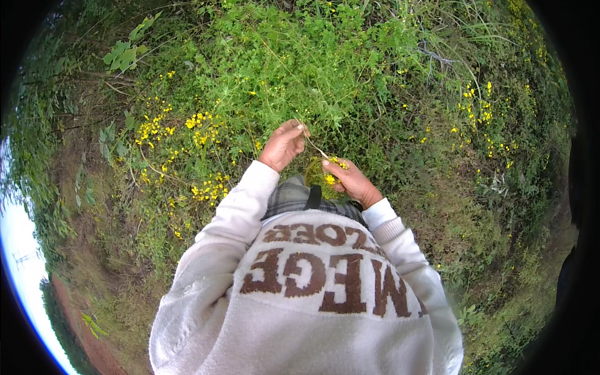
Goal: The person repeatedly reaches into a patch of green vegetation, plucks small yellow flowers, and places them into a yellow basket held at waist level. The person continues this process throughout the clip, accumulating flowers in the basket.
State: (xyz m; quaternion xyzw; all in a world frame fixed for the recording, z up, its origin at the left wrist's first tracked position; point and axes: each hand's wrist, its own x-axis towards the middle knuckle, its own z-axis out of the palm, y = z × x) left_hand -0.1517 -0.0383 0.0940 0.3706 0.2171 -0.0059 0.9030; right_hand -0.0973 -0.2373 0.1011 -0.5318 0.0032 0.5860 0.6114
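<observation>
A thin pale stem [315, 145] runs between my hands at the middle of the view. My left hand [282, 145] has thumb and fingers pinched on its upper end. My right hand [353, 182] is closed on the lower end, along with a small bunch of yellow flowers [330, 179] on green stems, partly hidden by the fingers. Green leafy growth [294, 75] lies just beyond both hands. Below them show my white long sleeves, white top and grey checked clothing with a dark strap.
Clusters of yellow wildflowers [206, 128] grow to my left, and more [478, 109] at the right. Dry undergrowth [487, 206] and grass surround me. At the far left rim are tree leaves [37, 112], bright sky and a reddish dirt strip [84, 331].
</observation>
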